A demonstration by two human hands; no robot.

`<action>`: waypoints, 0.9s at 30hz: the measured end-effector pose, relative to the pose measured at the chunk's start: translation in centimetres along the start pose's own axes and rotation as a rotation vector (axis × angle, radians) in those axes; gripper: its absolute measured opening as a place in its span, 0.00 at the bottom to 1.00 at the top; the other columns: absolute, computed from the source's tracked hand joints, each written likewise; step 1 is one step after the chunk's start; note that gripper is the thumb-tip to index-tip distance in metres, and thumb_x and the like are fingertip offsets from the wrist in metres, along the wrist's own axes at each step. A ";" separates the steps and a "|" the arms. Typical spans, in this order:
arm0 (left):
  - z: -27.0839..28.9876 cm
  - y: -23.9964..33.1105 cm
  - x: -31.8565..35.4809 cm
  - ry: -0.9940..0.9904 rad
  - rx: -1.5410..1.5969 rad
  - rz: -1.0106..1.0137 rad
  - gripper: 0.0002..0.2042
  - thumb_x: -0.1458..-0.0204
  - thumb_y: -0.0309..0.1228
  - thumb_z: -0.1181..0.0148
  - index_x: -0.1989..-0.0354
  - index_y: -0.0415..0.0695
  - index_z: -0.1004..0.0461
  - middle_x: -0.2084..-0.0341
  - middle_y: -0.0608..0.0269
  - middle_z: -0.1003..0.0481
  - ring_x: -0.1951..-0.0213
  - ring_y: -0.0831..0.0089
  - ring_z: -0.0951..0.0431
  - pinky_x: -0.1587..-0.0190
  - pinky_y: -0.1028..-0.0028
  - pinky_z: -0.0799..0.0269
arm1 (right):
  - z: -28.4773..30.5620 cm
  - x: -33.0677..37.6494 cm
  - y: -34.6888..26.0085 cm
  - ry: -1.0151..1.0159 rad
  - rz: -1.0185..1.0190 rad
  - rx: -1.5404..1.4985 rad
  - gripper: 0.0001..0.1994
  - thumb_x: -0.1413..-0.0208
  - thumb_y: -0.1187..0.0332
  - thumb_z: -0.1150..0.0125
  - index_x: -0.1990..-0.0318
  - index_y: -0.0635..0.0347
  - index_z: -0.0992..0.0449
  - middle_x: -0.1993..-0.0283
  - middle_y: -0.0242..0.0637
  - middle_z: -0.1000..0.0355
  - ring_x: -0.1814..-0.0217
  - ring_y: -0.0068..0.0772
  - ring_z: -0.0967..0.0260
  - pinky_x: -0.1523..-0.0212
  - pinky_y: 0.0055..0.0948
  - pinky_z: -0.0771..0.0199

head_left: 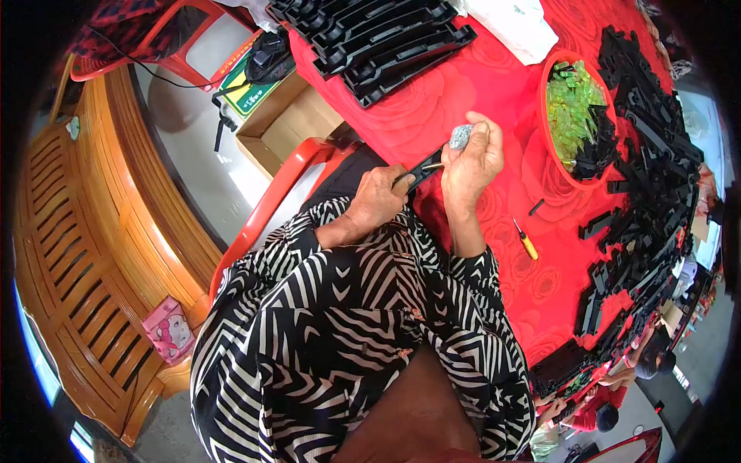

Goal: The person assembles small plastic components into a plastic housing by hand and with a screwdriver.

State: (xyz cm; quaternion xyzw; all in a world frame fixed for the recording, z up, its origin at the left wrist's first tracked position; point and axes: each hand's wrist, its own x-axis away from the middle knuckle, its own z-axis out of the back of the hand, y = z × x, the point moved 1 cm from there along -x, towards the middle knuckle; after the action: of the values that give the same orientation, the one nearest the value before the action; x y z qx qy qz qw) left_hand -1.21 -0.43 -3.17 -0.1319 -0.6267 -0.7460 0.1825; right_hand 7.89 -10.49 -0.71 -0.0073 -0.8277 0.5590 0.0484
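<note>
Just above my lap, at the edge of the red-covered table, my left hand (378, 196) is closed round a slim black plastic part (422, 173). My right hand (475, 162) grips a tool with a lumpy, speckled grey handle (461, 136). A thin metal shaft (433, 166) shows below that fist and meets the black part; whether it belongs to the grey handle is partly hidden by my fingers. To the right, a screwdriver with a yellow handle (529, 245) lies on the cloth, near a small black piece (536, 207).
A red basin (549, 147) holds clear yellow-green pieces and some black ones. Black plastic parts (648, 139) heap along the right side. Long black mouldings (409, 54) are stacked at the far edge. A red chair (266, 197), cardboard box (297, 123) and wooden bench (100, 239) stand left. Other people work lower right.
</note>
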 end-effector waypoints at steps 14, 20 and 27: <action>-0.4 -0.8 -0.5 0.004 -0.019 -0.013 0.09 0.49 0.29 0.49 0.73 0.35 0.30 0.85 0.45 0.30 0.77 0.51 0.26 0.73 0.62 0.33 | -0.1 0.0 0.8 0.043 -0.025 0.086 0.10 0.39 0.67 0.62 0.65 0.61 0.34 0.83 0.28 0.43 0.89 0.17 0.48 0.91 0.19 0.46; -0.4 -0.4 -0.3 0.007 0.008 0.041 0.09 0.49 0.29 0.50 0.73 0.35 0.30 0.86 0.47 0.30 0.79 0.55 0.26 0.74 0.63 0.33 | -0.9 -0.3 0.8 0.034 -0.039 0.122 0.11 0.39 0.67 0.61 0.65 0.63 0.33 0.84 0.28 0.45 0.91 0.17 0.51 0.92 0.20 0.49; -0.4 -0.1 0.0 0.002 0.033 0.032 0.10 0.47 0.31 0.51 0.72 0.34 0.31 0.88 0.55 0.30 0.84 0.68 0.28 0.79 0.69 0.34 | -1.1 -0.2 0.4 -0.002 0.014 0.166 0.11 0.39 0.68 0.62 0.65 0.63 0.33 0.84 0.28 0.44 0.91 0.17 0.52 0.92 0.19 0.48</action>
State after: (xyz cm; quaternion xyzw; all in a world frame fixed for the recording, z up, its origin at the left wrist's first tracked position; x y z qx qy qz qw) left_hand -1.26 -0.77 -3.32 -0.1383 -0.6366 -0.7327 0.1972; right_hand 8.15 -9.34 -0.65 -0.0083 -0.7783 0.6263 0.0441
